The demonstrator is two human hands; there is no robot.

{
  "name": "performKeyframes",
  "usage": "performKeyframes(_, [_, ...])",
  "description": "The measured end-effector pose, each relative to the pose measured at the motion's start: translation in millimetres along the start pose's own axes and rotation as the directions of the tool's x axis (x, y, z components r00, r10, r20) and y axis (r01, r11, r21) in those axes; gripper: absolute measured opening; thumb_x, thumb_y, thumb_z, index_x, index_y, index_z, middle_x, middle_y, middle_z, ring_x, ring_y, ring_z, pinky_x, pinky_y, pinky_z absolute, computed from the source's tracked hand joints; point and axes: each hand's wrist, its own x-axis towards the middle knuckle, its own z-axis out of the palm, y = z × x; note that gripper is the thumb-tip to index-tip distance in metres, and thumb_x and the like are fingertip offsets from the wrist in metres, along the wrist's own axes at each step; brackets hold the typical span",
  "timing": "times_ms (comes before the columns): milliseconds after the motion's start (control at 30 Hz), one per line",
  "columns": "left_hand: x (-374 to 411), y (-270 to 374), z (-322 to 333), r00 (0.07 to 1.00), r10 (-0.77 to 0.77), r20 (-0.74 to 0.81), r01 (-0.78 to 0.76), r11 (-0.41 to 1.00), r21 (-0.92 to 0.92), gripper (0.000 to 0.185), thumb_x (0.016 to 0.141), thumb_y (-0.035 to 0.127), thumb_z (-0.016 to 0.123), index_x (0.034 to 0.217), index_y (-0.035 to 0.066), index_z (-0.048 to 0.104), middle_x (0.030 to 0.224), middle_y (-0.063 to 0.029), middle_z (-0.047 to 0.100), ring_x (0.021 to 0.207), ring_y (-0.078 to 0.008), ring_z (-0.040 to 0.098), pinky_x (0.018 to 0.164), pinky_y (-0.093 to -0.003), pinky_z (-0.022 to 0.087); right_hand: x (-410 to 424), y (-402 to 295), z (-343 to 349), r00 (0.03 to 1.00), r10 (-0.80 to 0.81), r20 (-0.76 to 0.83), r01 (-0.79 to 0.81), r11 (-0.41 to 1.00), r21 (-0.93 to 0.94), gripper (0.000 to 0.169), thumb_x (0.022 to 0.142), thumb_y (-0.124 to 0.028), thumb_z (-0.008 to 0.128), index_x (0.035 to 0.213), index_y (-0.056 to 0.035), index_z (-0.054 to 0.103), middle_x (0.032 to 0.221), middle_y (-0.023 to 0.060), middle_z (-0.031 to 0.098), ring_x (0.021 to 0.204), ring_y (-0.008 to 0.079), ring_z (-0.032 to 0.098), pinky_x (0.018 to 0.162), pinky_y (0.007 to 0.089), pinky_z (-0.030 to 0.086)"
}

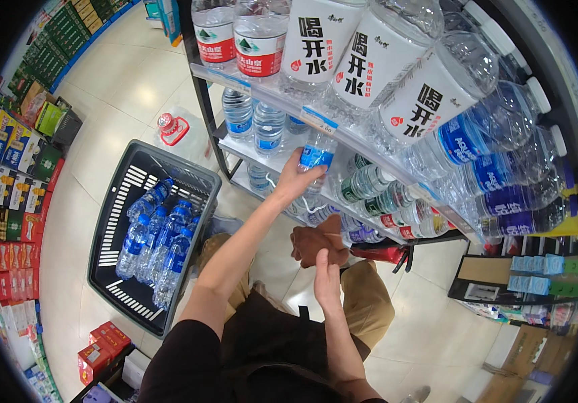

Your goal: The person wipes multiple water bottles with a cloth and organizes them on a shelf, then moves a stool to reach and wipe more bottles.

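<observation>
My left hand (298, 177) grips a clear plastic water bottle (316, 157) with a blue label, at the front of the middle shelf. The bottle's top is hidden behind the upper shelf edge. Similar blue-label bottles (269, 132) stand to its left on that shelf. My right hand (327, 279) is low in front of my lap, holding a brown cloth (321, 242) bunched over its fingertips. On the floor to the left is a dark grey shopping basket (98, 201), with several blue-capped water bottles (135, 245) lying in it.
Large water bottles (319, 45) crowd the upper shelf, whose edge (289, 108) overhangs my left hand. A big jug with a red handle (174, 132) stands behind the basket. A red fire extinguisher (379, 254) is under the shelf. Red boxes (101, 352) sit at lower left.
</observation>
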Motion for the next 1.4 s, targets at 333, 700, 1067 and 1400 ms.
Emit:
performKeyframes(333, [-175,-40,-1,0.979,0.196,-0.062,-0.171,0.945,0.279,0.062,0.077,0.015,0.076,0.126,0.001,0.042,0.102,-0.0165,0.062,0.088,-0.0239,0.065,0.073,-0.0363,0.052,-17,-35,46,0.841,-0.454,-0.295,0.396,0.887,-0.237,0.038,0.099,-0.029,0.048,0.107,0.0055,0.062,0.102,0.0227,0.064,0.097,0.0335,0.06,0.081,0.041,0.044])
performKeyframes(700, [-250,1,3,0.91,-0.203,0.362,0.145,0.973,0.181,0.062,0.074,0.016,0.077,0.123,-0.003,0.043,0.101,-0.0139,0.063,0.087,-0.0215,0.066,0.079,-0.0354,0.053,-9,-31,-12,0.756,-0.441,-0.484,0.633,0.683,0.365,0.043,0.082,-0.01,0.072,0.119,0.0018,0.055,0.093,0.0106,0.066,0.076,0.018,0.064,0.064,0.0331,0.051])
performKeyframes(1067, [-292,-14,35,0.515,-0.05,0.856,0.833,0.266,-0.486,0.075,0.082,0.052,0.054,0.126,-0.008,0.046,0.108,-0.0211,0.06,0.075,-0.0285,0.062,0.066,-0.0356,0.051,-64,-10,-36,0.968,-0.25,0.037,-0.017,0.079,0.997,0.087,0.088,-0.07,0.041,0.125,0.0088,0.048,0.113,0.0202,0.061,0.104,0.0331,0.06,0.093,0.0471,0.049])
performKeyframes(1400, [-286,21,43,0.787,-0.226,0.574,0.335,0.938,-0.09,0.076,0.077,0.017,0.075,0.137,0.0,0.031,0.114,-0.012,0.056,0.095,-0.0183,0.062,0.083,-0.0355,0.052,-87,-3,-38,0.882,-0.137,-0.451,0.455,0.503,0.735,0.044,0.098,-0.039,0.049,0.109,0.0028,0.054,0.102,0.0126,0.06,0.087,0.0214,0.06,0.081,0.0346,0.049])
